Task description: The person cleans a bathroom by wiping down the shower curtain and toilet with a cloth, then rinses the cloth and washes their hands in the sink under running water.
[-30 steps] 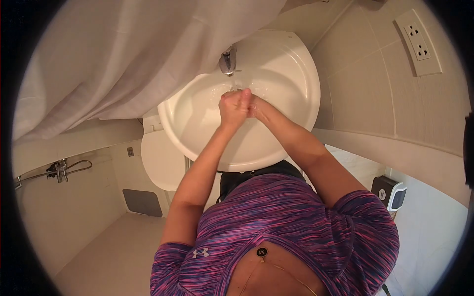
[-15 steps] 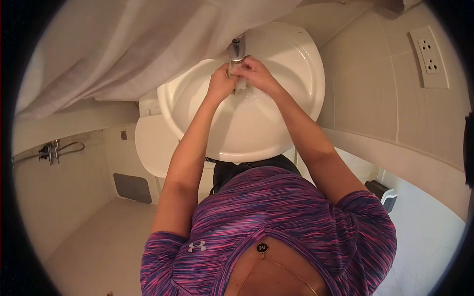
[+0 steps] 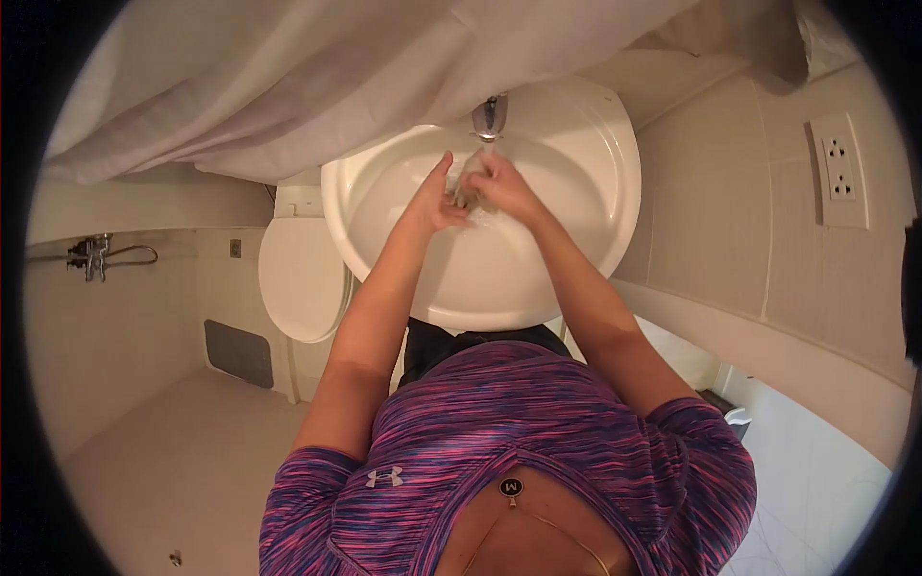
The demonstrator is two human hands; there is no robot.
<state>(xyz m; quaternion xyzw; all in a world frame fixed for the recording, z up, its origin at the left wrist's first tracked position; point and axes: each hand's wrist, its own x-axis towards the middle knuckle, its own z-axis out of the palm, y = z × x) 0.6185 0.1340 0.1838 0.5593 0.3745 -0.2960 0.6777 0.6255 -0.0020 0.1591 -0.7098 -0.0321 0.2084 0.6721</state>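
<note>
Both hands are over the white sink basin (image 3: 480,288), below the chrome faucet (image 3: 489,119). My left hand (image 3: 437,200) is open on the left side, its thumb up and its fingers apart, with nothing seen in it. Close by on the right, my right hand (image 3: 505,188) has its fingers bent toward the left hand, just under the spout. Those fingertips are smeared by motion, and whether they hold anything cannot be made out. Pale, blurred water shows between the hands and splashes on the basin.
A light curtain (image 3: 288,86) hangs over the sink's left back edge. A toilet with a closed white lid (image 3: 303,278) stands left of the sink. Shower fittings (image 3: 91,256) are at the far left. A wall outlet (image 3: 841,171) is at the right.
The hands were clasped together, then met close under the spout; now they are apart, the left one opened out. The view has shifted, with the faucet further right.
</note>
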